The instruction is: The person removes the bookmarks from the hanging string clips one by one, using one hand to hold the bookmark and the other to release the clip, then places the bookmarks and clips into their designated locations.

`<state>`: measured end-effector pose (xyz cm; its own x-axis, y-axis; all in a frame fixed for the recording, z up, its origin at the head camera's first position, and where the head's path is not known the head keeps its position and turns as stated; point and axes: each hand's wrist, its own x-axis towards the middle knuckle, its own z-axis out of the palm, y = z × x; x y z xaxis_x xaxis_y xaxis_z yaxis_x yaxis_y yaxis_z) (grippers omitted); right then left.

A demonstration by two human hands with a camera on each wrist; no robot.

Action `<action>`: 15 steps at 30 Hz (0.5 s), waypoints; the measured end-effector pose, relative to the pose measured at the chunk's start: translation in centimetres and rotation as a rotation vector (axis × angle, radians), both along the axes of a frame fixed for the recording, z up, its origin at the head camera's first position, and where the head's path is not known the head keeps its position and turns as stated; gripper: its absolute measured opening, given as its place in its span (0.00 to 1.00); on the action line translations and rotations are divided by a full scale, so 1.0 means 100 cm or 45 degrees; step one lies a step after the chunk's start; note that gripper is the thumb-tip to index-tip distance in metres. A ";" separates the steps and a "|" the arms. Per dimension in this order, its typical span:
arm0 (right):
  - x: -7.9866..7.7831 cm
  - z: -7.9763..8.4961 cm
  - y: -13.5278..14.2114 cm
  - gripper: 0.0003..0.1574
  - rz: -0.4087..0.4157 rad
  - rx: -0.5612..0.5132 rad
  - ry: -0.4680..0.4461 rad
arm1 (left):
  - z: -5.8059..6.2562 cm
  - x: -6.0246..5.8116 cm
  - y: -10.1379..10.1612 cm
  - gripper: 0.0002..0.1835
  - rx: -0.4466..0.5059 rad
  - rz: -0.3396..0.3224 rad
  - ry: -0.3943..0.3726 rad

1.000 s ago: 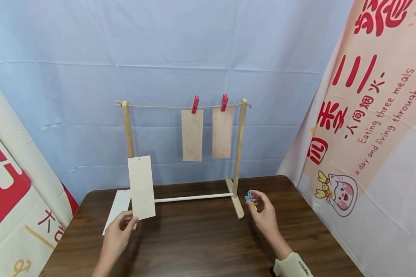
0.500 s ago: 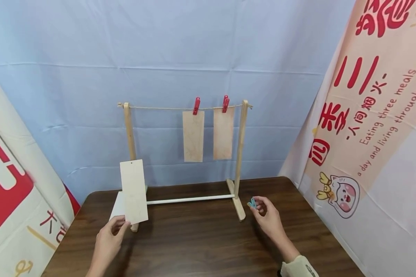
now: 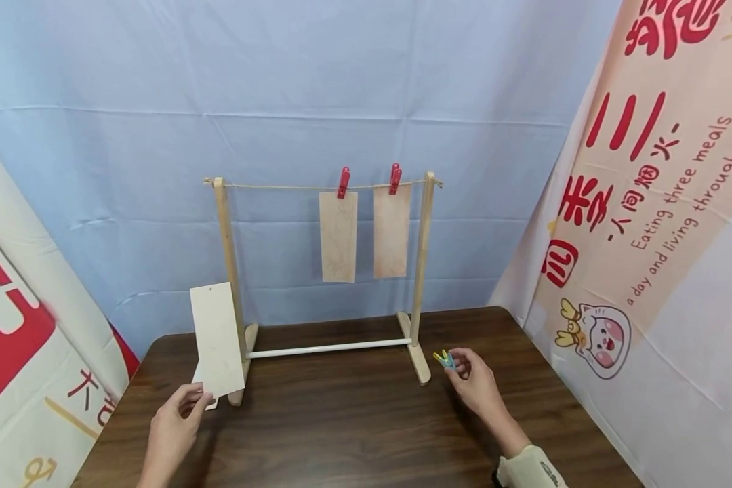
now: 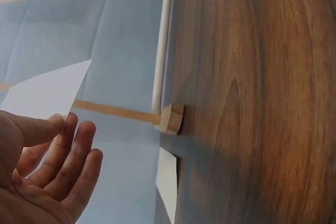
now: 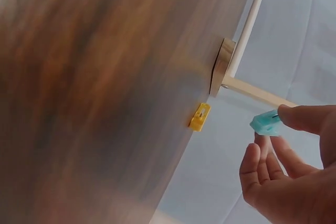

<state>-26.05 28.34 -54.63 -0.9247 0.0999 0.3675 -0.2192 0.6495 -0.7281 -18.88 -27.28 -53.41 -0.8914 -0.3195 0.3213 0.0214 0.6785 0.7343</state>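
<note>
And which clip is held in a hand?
The teal clip, pinched by the right hand; the yellow clip rests on the table, and two red clips grip the string.

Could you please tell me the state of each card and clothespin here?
Front card: pinched in left hand, slightly tilted
Rear card: on table, partly hidden
Far cards: hanging from red clothespins
Red clothespins: clipped on rope
Light-blue clothespin: pinched in right hand
Yellow clothespin: on table

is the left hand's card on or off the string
Off: the left hand pinches the card low down, its top edge unclipped and below the string.
</note>
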 end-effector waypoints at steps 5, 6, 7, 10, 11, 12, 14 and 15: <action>0.000 0.001 0.002 0.20 0.005 0.054 -0.085 | -0.002 0.003 -0.010 0.12 -0.008 0.004 0.045; -0.001 0.001 0.002 0.20 0.005 0.066 -0.095 | -0.002 0.003 -0.012 0.12 -0.009 0.006 0.046; -0.001 0.001 0.003 0.20 0.002 0.077 -0.102 | -0.002 0.004 -0.013 0.12 -0.009 0.008 0.048; -0.004 0.002 0.007 0.19 -0.018 0.109 -0.121 | -0.002 0.004 -0.017 0.12 0.002 0.005 0.054; -0.004 0.003 0.008 0.19 -0.020 0.118 -0.130 | -0.002 0.004 -0.018 0.12 -0.003 0.011 0.052; -0.005 0.003 0.009 0.19 -0.019 0.126 -0.138 | -0.002 0.004 -0.019 0.12 -0.003 0.014 0.048; -0.007 0.005 0.011 0.19 -0.013 0.134 -0.161 | -0.002 0.005 -0.021 0.12 -0.001 0.023 0.035; -0.008 0.005 0.012 0.19 -0.005 0.137 -0.171 | -0.002 0.005 -0.022 0.12 0.001 0.033 0.024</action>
